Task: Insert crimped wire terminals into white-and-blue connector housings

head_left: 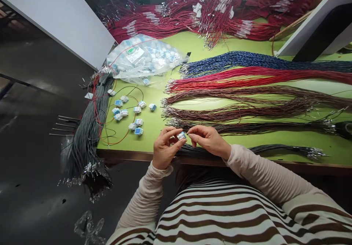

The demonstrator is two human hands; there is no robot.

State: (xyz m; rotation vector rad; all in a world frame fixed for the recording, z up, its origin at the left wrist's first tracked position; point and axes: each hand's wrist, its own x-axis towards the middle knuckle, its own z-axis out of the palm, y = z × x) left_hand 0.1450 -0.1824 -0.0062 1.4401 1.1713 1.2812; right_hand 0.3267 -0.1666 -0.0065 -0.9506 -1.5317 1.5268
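Observation:
Near the front edge of the table, my left hand [165, 148] pinches a small white and blue connector housing [181, 136] between thumb and fingers. Close beside it on the right, my right hand [210, 140] is closed with thumb and index finger together. A thin dark wire end shows at those fingertips, just short of the connector; most of the wire is hidden by the hand. Dark wires [192, 150] lie under both hands along the table edge. Several loose connector housings [139, 131] are scattered on the green tabletop [154, 142] to the left.
Bundles of blue [236, 60], red [225, 79], brown [220, 109] and black wires [247, 127] stretch rightward. A clear bag of connectors [145, 56] lies behind. Grey wires [85, 127] hang over the left edge. Dark red wires [176, 21] are heaped at the back, between white panels [63, 14].

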